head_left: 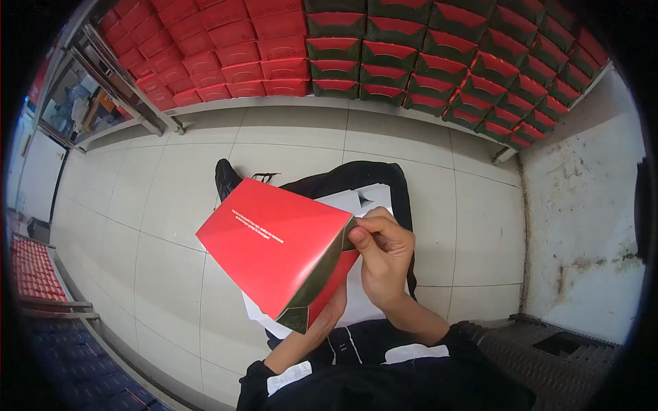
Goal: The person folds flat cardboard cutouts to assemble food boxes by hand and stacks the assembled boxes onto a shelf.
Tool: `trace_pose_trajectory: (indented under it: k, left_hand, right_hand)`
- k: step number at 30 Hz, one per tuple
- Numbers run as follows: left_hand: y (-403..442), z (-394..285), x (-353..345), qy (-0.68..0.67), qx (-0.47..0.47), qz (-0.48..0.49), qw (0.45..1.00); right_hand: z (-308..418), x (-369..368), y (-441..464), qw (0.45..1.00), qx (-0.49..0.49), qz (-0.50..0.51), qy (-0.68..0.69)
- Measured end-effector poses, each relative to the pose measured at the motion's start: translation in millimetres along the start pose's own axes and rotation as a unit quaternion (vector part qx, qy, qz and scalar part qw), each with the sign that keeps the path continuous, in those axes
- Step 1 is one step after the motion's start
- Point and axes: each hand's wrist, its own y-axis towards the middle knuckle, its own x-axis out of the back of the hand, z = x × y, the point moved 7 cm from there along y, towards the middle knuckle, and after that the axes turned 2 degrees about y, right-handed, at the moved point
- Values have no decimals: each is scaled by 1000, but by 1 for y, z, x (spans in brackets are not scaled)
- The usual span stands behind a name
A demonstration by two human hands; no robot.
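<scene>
- Far side: a long shelf (240, 102) carries stacked red boxes (226, 42) on the left and stacked green-and-red boxes (449, 63) on the right; all look already shaped.
- Centre, held above the person's lap: a red box (264, 250), tilted, its broad printed face up. That face and the dark green side panel (317, 274) meet at a crease, so I judge the folding to be partly done. Its underside and far side are hidden, so I cannot tell whether they are closed.
- Beneath it, white sheets (356, 296) lie flat across the lap, showing no folding; whether they are more boxes cannot be told.
- Right hand (387, 250): thumb and fingers pinch the box's right end, at a corner that seems unsettled, so closing there looks unfinished.
- Left hand (332, 312): under the box's near side, mostly covered; its grip cannot be told.
- Near corner tab (295, 318): dark green, angled against the side panel; whether it is locked is unclear.
</scene>
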Motion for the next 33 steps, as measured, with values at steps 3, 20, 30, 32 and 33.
trace_pose_trajectory:
  k: [3,20,30,32,33]
  left_hand:
    - [-5,-5,5,-50,-9,44,998]
    - [53,-53,4,383,-101,-81,915]
    - [34,-43,-7,277,79,89,953]
    - [42,-38,-1,249,54,31,966]
    - [46,-41,1,224,32,-30,974]
  right_hand:
    - [-5,1,3,999,-6,26,24]
    - [9,-23,-14,902,118,242,-338]
    - [5,10,19,964,-94,236,-77]
    - [25,8,25,942,75,192,-266]
    - [43,5,22,859,235,133,-435]
